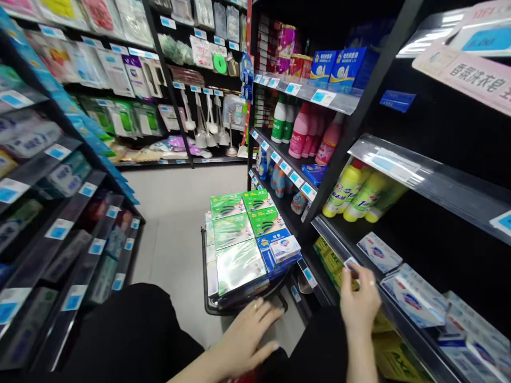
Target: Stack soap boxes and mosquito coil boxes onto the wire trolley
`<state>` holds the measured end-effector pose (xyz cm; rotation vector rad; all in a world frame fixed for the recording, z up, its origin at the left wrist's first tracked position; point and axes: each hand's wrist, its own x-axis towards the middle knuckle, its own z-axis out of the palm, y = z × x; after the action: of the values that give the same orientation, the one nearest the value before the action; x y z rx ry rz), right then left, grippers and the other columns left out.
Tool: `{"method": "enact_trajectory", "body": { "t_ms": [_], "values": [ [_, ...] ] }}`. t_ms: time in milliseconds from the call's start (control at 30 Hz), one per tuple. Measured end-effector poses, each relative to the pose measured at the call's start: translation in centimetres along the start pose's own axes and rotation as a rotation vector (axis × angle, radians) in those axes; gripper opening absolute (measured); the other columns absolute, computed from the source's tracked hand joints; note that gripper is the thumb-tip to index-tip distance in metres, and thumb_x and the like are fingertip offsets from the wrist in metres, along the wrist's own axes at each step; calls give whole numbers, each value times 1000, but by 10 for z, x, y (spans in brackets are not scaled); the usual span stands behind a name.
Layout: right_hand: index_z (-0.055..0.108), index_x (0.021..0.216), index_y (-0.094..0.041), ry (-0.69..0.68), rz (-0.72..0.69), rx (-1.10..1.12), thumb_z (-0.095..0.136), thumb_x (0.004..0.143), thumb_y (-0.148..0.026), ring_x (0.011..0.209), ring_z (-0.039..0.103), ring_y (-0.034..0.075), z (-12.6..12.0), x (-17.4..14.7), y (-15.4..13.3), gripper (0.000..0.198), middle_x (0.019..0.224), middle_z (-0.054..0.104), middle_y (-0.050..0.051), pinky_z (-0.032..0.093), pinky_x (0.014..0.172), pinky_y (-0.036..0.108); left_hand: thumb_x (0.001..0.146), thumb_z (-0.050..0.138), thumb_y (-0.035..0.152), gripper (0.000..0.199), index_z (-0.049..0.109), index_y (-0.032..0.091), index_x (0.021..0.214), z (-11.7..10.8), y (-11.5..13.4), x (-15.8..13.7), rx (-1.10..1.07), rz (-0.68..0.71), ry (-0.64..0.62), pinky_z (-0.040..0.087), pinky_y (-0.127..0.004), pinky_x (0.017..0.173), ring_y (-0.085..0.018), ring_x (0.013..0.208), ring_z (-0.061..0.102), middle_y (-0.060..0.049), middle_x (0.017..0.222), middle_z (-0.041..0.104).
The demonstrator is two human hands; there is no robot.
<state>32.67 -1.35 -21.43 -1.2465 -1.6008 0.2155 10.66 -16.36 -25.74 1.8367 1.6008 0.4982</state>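
Note:
My right hand [360,298] is at the front edge of the shelf on the right, its thumb and fingers pinching a small white and blue price tag [349,263]. My left hand [252,331] holds nothing, with fingers stretched out apart, just in front of the basket's dark rim [223,311]. Several green shrink-wrapped boxes [235,231] are stacked in the basket. On a blue box [268,260] at the stack's right corner lies a white soap box [285,248]. Similar white soap boxes [415,298] stand on the shelf beside my right hand.
Yellow-green bottles [346,191] stand on the right shelf, above yellow AXE packs [329,258]. Pink bottles [299,130] and blue boxes [347,66] fill shelves farther back. Shelving with boxed goods [66,175] lines the left, along a grey floor [171,213]. My knees [136,330] flank the basket.

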Motion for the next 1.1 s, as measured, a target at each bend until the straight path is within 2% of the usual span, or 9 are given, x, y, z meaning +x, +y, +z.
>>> {"method": "enact_trajectory", "body": {
  "t_ms": [133, 300, 400, 533, 667, 767, 867, 967, 1100],
  "values": [
    [63, 101, -15, -53, -218, -565, 54, 80, -37, 106, 50, 37, -45, 82, 12, 32, 108, 58, 21, 36, 90, 55, 77, 53, 31, 30, 66, 29, 104, 30, -46, -25, -98, -132, -298, 46, -37, 90, -25, 98, 63, -3, 101, 70],
    [50, 55, -19, -582, -16, -939, 75, 56, -32, 80, 58, 34, -47, 155, 68, 27, 66, 58, 11, 44, 69, 48, 75, 54, 28, 39, 65, 18, 111, 41, -93, -17, 204, -259, -243, 48, -47, 87, -34, 105, 62, -15, 109, 69],
    [46, 55, -22, -726, -67, -859, 71, 55, -26, 69, 59, 28, -48, 174, 79, 25, 61, 55, 6, 44, 67, 41, 75, 58, 28, 47, 62, 11, 119, 42, -105, -18, 257, -350, -267, 48, -49, 88, -38, 109, 60, -23, 113, 66],
    [62, 79, -21, -575, -202, -511, 69, 57, -40, 83, 60, 31, -65, 168, 39, 30, 85, 64, 12, 45, 81, 47, 73, 64, 28, 51, 61, 11, 122, 43, -107, -21, 218, -413, -339, 49, -50, 88, -39, 111, 59, -25, 114, 65],
    [64, 107, -26, -768, 91, 0, 76, 60, -48, 104, 59, 32, -62, 132, -24, 53, 113, 65, 10, 47, 90, 46, 74, 65, 28, 51, 61, 11, 122, 45, -107, -16, 222, -400, -308, 49, -49, 88, -37, 111, 59, -24, 115, 65],
    [67, 102, -27, -926, 327, 450, 82, 57, -51, 99, 63, 31, -21, 108, -53, 53, 106, 69, 9, 51, 86, 45, 76, 63, 29, 51, 60, 9, 123, 51, -111, -10, 254, -395, -275, 48, -48, 89, -37, 112, 58, -25, 116, 64],
    [69, 97, -24, -938, 485, 619, 79, 62, -53, 91, 65, 27, 48, 99, -63, 46, 101, 70, 8, 53, 83, 43, 71, 66, 26, 52, 61, 13, 122, 61, -116, -6, 232, -403, -283, 48, -50, 88, -37, 111, 58, -24, 116, 64],
    [68, 91, -18, -1000, 523, 479, 75, 67, -50, 92, 64, 25, 123, 103, -60, 41, 98, 70, 10, 53, 83, 40, 67, 69, 24, 54, 63, 16, 120, 69, -119, -5, 216, -409, -273, 47, -51, 87, -37, 111, 58, -23, 115, 65],
    [64, 91, -15, -1037, 476, 0, 63, 78, -42, 87, 65, 21, 199, 108, -43, 30, 90, 69, 10, 53, 75, 31, 65, 71, 25, 55, 63, 17, 119, 73, -123, -5, 208, -425, -267, 47, -52, 87, -38, 111, 57, -23, 115, 65]
  ]
}}
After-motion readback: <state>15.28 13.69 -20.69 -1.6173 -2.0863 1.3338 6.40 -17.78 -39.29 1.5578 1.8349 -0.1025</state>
